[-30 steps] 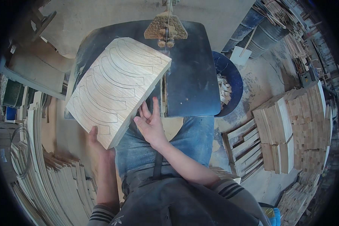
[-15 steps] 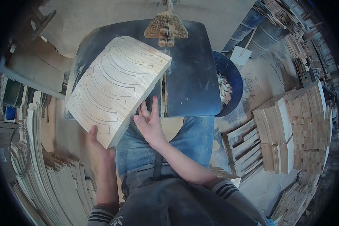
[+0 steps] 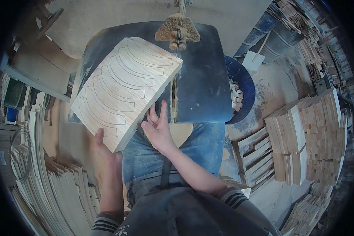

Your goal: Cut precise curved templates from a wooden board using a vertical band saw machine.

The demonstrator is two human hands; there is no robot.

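A thick pale wooden block (image 3: 118, 86), its top marked with several curved pencil outlines, lies slantwise over the dark saw table (image 3: 202, 86). My left hand (image 3: 105, 147) grips its near corner, thumb on top and the other fingers hidden below. Beside the block's right edge is my right hand (image 3: 159, 131), palm turned up and fingers stretched apart; some fingertips meet or pass under the edge, and contact is unclear. The far right corner of the block is close to the thin saw blade (image 3: 177, 49), under a sawdust-coated blade guide (image 3: 177, 31).
Right of the table stands a blue tub (image 3: 246, 106) with wood offcuts. Stacked wooden pieces (image 3: 306, 137) and a slatted pallet (image 3: 255, 155) occupy the right side. Long boards (image 3: 67, 188) lean at the left. A dustpan (image 3: 253, 60) lies near dark barrels (image 3: 281, 41).
The view has shifted slightly, so the scene sits a little further right. Both hands and the block keep nearly the same place relative to the saw table.
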